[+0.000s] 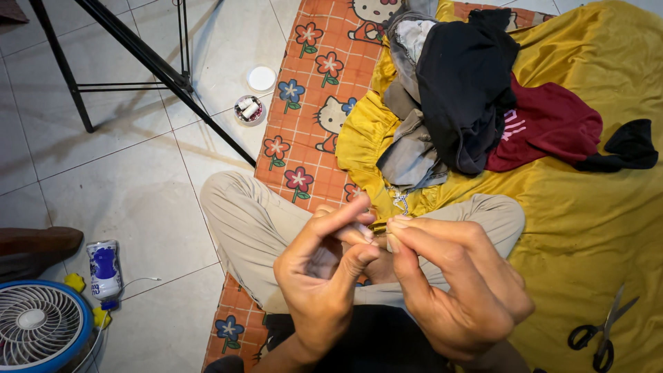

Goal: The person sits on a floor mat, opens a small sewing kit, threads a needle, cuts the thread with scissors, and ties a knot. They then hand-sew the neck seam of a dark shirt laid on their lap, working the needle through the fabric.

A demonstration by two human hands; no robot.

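Observation:
I sit cross-legged in beige trousers (248,221) on an orange flowered mat (311,103). My left hand (324,276) and my right hand (456,283) are raised in front of me, fingertips meeting. Each hand pinches thumb against forefinger on a thin small item (378,226) between them; it is too small to tell what it is. Beyond the hands, a yellow cloth (587,207) spreads over the mat and my right knee. On it lies a pile of clothes: grey (411,148), black (463,83) and dark red (552,124).
Black-handled scissors (601,331) lie on the yellow cloth at lower right. On the tiled floor sit a small round tin of spools (249,109), its white lid (261,78), a blue-and-white bottle (105,269), a blue fan (38,324) and black stand legs (159,65).

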